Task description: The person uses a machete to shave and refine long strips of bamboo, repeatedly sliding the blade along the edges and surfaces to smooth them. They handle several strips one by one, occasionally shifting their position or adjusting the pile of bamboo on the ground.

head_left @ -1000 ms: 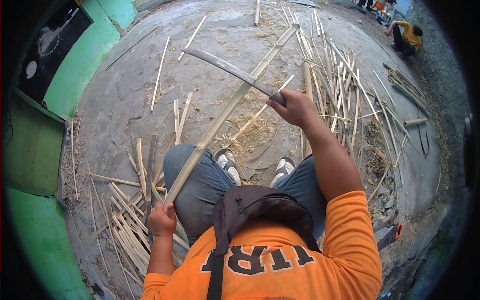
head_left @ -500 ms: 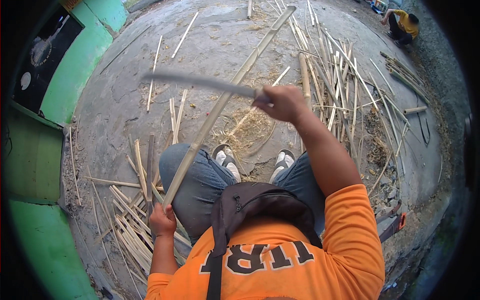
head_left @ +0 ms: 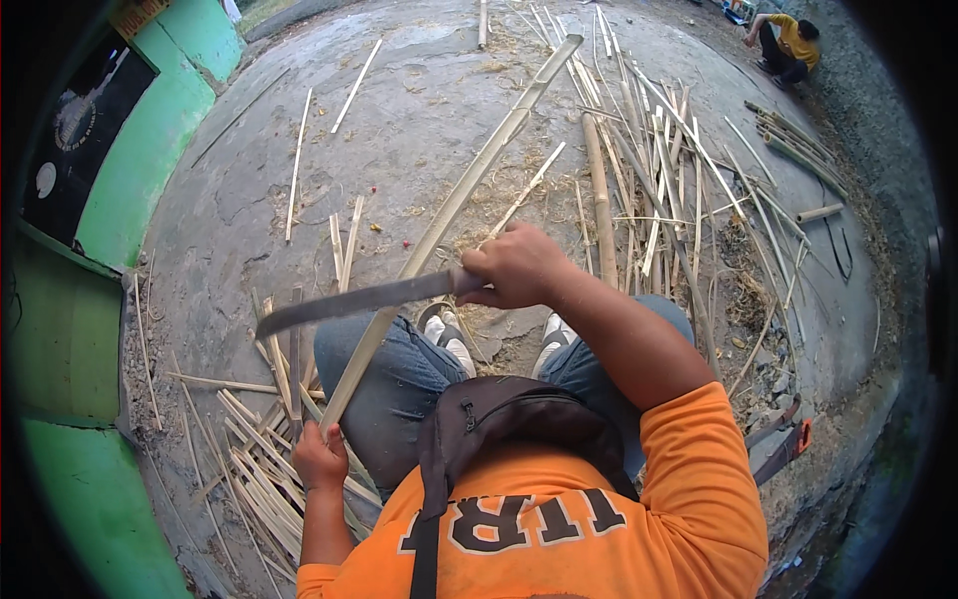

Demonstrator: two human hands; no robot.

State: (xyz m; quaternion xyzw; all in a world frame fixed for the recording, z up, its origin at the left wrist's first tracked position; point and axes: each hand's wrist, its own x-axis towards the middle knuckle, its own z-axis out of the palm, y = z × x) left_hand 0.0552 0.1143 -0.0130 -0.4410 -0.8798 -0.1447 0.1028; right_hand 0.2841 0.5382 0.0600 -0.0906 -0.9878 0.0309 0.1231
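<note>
Fingers of my right hand (head_left: 514, 265) are wrapped tight around the handle of a long machete (head_left: 349, 299), fully closed, the grey blade lying flat and pointing off to my left across my lap. Fingers of my left hand (head_left: 319, 457) are curled shut around the near end of a long bamboo strip (head_left: 469, 185), down by my left thigh. That strip runs from my left hand up and away to the right, its far end out on the concrete floor (head_left: 399, 150) well ahead of my feet. I judge it is held at this slant so the near end stays pinned while the length lies out in front where the blade can meet it; the blade crosses over the strip just above my left knee, though I cannot tell whether the edge touches the bamboo or sits just clear of it. My white shoes (head_left: 449, 334) peek out between my knees. Split bamboo slats (head_left: 249, 469) are heaped beside my left leg, close to hand, and a wider scatter of poles and slivers (head_left: 659, 170) lies to my right. The dark shoulder bag (head_left: 499, 419) on my chest hides my lap. Far off, a crouching person in yellow (head_left: 788, 45) is too small to read. The green wall (head_left: 160, 140) bends away at the rim.
</note>
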